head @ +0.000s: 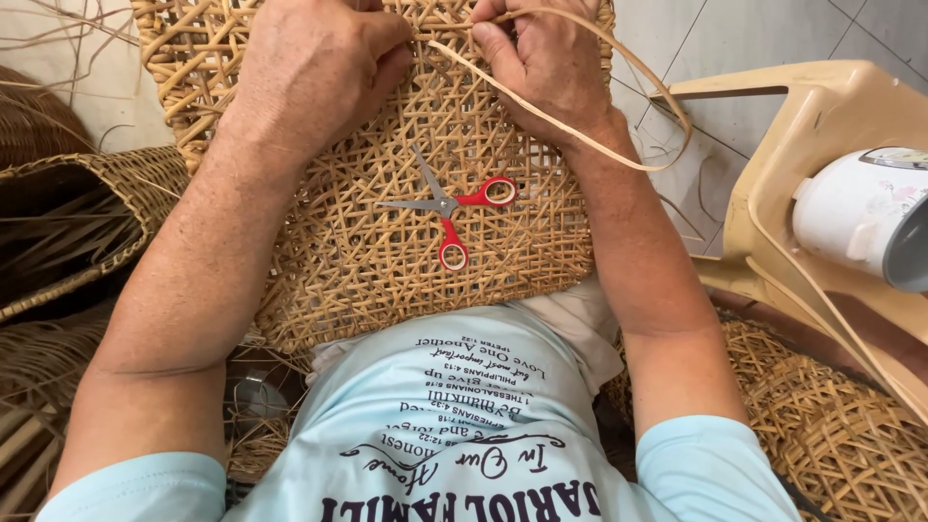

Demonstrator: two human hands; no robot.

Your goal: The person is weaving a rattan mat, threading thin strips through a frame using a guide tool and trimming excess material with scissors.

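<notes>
Rattan strip (580, 106) pinched in right hand (546, 63) fingers — left hand (314, 68) curled shut, pressing woven panel (387, 261).

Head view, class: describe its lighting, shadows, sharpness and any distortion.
Head view: soft, even light, no glare; the red-handled scissors cast only a faint shadow on the woven cane panel; the left hand and right hand are sharp, as is the loose cane strip; the white enamel mug at the right edge looks stretched by the wide lens.
</notes>
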